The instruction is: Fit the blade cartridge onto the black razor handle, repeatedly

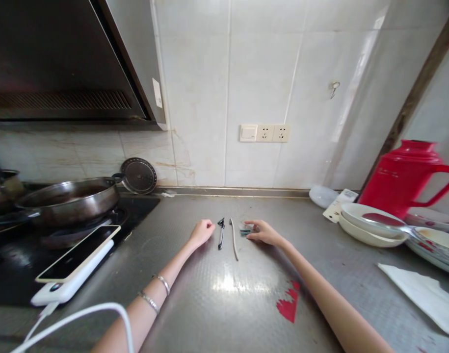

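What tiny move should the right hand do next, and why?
Perhaps the right hand should gently close on the small clear thing: its thumb and finger are right at it, but I can't tell whether it's firmly held.

A metal pan stands on the black cooktop below the range hood, a phone lies atop a white device, a socket panel is mounted on the tiled wall, and a red jug stands behind stacked bowls at the right
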A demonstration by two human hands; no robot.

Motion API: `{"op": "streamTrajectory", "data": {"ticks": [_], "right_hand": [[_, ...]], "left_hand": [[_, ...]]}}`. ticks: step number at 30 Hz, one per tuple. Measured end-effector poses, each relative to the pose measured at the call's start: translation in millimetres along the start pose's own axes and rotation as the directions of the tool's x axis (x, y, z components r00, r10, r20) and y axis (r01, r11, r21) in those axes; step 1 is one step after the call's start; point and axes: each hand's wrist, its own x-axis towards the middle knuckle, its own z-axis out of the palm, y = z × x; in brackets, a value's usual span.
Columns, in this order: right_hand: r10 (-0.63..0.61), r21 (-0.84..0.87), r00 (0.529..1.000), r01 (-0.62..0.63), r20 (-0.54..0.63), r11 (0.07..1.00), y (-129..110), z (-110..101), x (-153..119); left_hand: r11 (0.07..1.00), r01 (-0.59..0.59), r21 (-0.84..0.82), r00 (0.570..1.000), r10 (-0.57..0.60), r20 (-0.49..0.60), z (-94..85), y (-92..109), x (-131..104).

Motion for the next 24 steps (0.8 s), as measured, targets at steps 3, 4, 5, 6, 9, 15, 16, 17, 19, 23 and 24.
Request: {"op": "streamTrajectory", "data": {"ticks": [3,4,5,6,9,15,16,17,19,23,24], "right_hand": [[0.003,-0.035,0.997,-0.006,-0.072,0.999,2.2,-4.3,-0.6],[0.007,-0.064,0.994,-0.014,-0.110,0.998,5.7,-6.8,-1.0],[0.007,-0.105,0.989,-0.023,-0.150,0.994,10.6,-9.9,-1.8],[0.005,-0.156,0.982,-0.036,-0.189,0.987,16.9,-13.4,-3.2],[0.000,-0.333,0.966,-0.089,-0.258,0.939,40.2,-25.9,-11.6],[0.085,-0.520,0.960,-0.218,-0.268,0.826,75.0,-42.5,-32.8],[0.101,-0.525,0.961,-0.228,-0.259,0.820,77.2,-42.9,-34.5],[0.116,-0.526,0.962,-0.235,-0.248,0.817,78.6,-42.8,-35.6],[0.137,-0.518,0.963,-0.241,-0.231,0.821,79.5,-42.0,-36.3],[0.154,-0.509,0.961,-0.254,-0.231,0.822,78.2,-41.5,-35.6],[0.158,-0.511,0.960,-0.257,-0.230,0.820,77.8,-41.7,-35.5]], "left_hand": [[0.998,-0.010,0.059,0.998,0.013,-0.062,-4.0,-1.2,0.0],[0.994,-0.029,0.107,0.995,0.038,-0.090,-6.6,-2.4,0.0],[0.984,-0.050,0.172,0.991,0.070,-0.114,-9.7,-4.2,-0.1],[0.966,-0.070,0.250,0.987,0.104,-0.126,-13.2,-7.0,-0.1],[0.878,-0.072,0.473,0.986,0.134,-0.099,-24.3,-20.6,0.6],[0.797,0.084,0.598,0.996,-0.078,-0.036,-33.1,-55.3,7.5],[0.797,0.102,0.595,0.994,-0.106,-0.029,-32.4,-58.8,8.6],[0.796,0.112,0.594,0.993,-0.119,-0.028,-31.4,-61.3,9.4],[0.791,0.107,0.602,0.994,-0.106,-0.036,-29.4,-63.6,10.2],[0.784,0.103,0.613,0.995,-0.092,-0.050,-28.1,-62.8,9.7],[0.783,0.104,0.613,0.994,-0.092,-0.052,-28.4,-62.2,9.5]]}}
